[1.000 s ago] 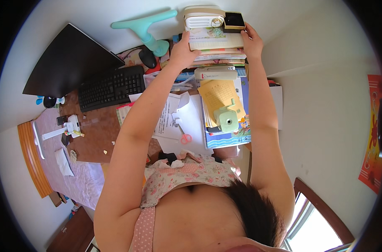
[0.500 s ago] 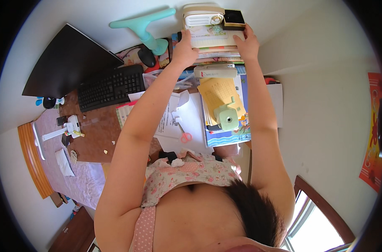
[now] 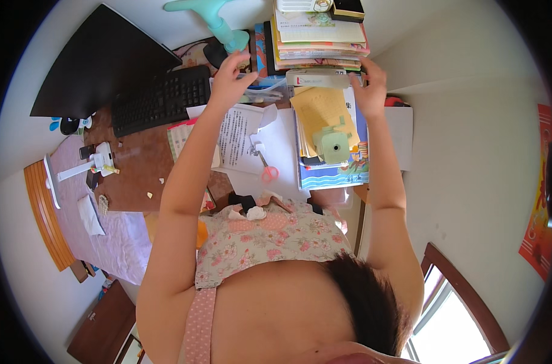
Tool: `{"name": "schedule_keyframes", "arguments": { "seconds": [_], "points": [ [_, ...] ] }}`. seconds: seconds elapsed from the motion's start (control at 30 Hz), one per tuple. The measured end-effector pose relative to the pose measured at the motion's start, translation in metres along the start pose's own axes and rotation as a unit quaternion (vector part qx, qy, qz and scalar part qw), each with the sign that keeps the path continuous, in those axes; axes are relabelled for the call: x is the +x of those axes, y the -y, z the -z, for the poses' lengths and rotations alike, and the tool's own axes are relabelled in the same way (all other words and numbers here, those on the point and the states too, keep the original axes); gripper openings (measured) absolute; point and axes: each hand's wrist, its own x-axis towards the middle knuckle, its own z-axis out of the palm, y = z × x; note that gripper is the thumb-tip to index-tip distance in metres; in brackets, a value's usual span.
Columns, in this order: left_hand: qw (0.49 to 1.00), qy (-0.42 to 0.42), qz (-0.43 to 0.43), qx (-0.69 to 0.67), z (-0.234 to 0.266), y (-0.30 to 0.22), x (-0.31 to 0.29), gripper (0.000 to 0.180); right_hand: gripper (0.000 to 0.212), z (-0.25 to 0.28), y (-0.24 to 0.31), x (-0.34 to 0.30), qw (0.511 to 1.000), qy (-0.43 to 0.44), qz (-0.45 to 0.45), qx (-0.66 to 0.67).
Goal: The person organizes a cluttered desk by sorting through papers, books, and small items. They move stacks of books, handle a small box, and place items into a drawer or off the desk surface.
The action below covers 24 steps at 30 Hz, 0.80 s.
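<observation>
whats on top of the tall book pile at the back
On the pile sit a white radio-like device and a gold-trimmed black box, both cut off by the frame; what lies beneath them is covered.

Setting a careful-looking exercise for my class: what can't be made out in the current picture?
Head view:
Radio: top cut off by the upper edge.
Plastic tray: partly hidden by the left hand.
Yellow paper: partly covered by the green sharpener.
Printed page: writing too small to read.
</observation>
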Motion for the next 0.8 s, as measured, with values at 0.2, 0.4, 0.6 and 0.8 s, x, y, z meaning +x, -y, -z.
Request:
{"name": "schedule_keyframes", "arguments": {
  "seconds": [0.2, 0.4, 0.6, 0.8],
  "points": [
    [0.991, -0.029, 0.088, -0.093, 0.006, 0.020, -0.071, 0.032, 0.049, -0.017, -0.007, -0.006, 0.975, 0.174, 0.125, -0.061],
    [0.989, -0.030, 0.113, -0.095, 0.012, 0.003, -0.093, 0.027, 0.041, -0.016, 0.000, -0.002, 0.955, 0.229, 0.161, -0.093],
    [0.988, -0.090, 0.107, -0.068, 0.030, 0.016, -0.111, 0.028, 0.040, 0.023, 0.023, 0.000, 0.974, 0.141, 0.177, -0.015],
    [0.965, -0.094, -0.076, 0.233, 0.032, 0.009, -0.093, 0.038, 0.038, 0.029, 0.014, -0.004, 0.975, 0.157, 0.160, -0.015]
  ]
}}
